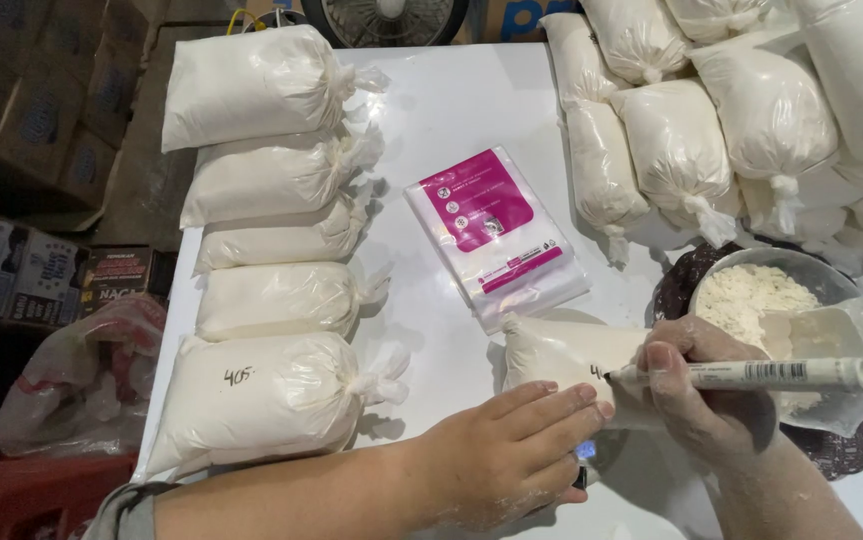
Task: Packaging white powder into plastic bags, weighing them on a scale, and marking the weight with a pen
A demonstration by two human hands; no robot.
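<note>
A small tied bag of white powder point(561, 358) lies on the white table point(451, 110) in front of me. My left hand point(511, 450) rests flat against its near side, fingers together, with a dark watch partly hidden beneath. My right hand point(701, 385) grips a white marker pen point(751, 375) whose tip touches the bag, where a dark mark shows. Both hands are dusted with powder.
A row of several filled, tied powder bags point(271, 270) lies at the left, the nearest with writing on it. A heap of bags point(731, 120) fills the back right. A pack of empty plastic bags point(496, 235) lies mid-table. A bowl of powder point(751, 295) with a scoop point(821, 335) stands at the right.
</note>
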